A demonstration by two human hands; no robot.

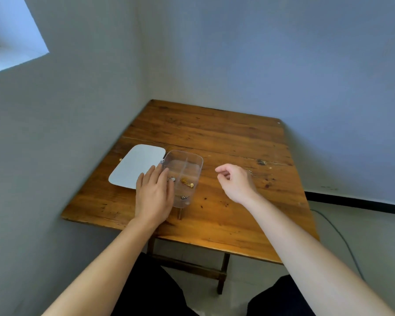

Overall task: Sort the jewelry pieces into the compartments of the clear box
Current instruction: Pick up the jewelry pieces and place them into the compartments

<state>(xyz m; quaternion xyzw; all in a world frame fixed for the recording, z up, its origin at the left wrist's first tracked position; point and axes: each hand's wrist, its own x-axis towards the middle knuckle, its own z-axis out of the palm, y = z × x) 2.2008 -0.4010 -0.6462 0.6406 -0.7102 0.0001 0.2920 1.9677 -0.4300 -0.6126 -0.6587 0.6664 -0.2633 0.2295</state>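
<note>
A clear box with inner dividers stands on the wooden table. Inside it lie a gold piece, a silver piece and a dark round piece. My left hand rests flat against the box's left side, fingers spread and touching its wall. My right hand hovers to the right of the box, fingers loosely curled with thumb and forefinger close; I see nothing in it. A small silver piece lies on the table just behind that hand.
The box's white lid lies flat to the left of the box. A tiny gold item sits by the lid's left edge. Walls close in at the left and back. A cable runs on the floor at right.
</note>
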